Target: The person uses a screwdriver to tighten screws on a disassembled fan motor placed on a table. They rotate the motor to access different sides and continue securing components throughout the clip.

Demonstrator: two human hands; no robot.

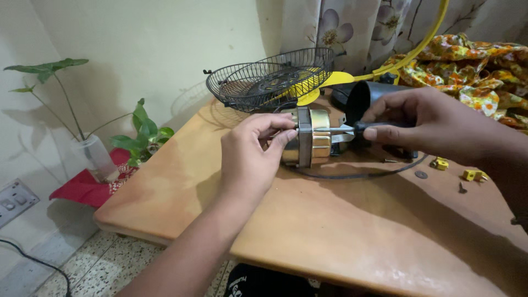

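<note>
One fan motor [307, 144] gripped by left hand [250, 154], one screwdriver [342, 130] pinched in right hand [421, 124], two yellow clips [457, 169] nearby.

Head-worn view, down over table [165, 187]

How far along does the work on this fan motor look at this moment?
Already done: the wire guard and yellow blade lie detached behind, and small loose parts sit on the wooden table. In hand: the left hand steadies the motor while the right hand drives a screwdriver into it. Left: the motor casing remains closed.
</note>
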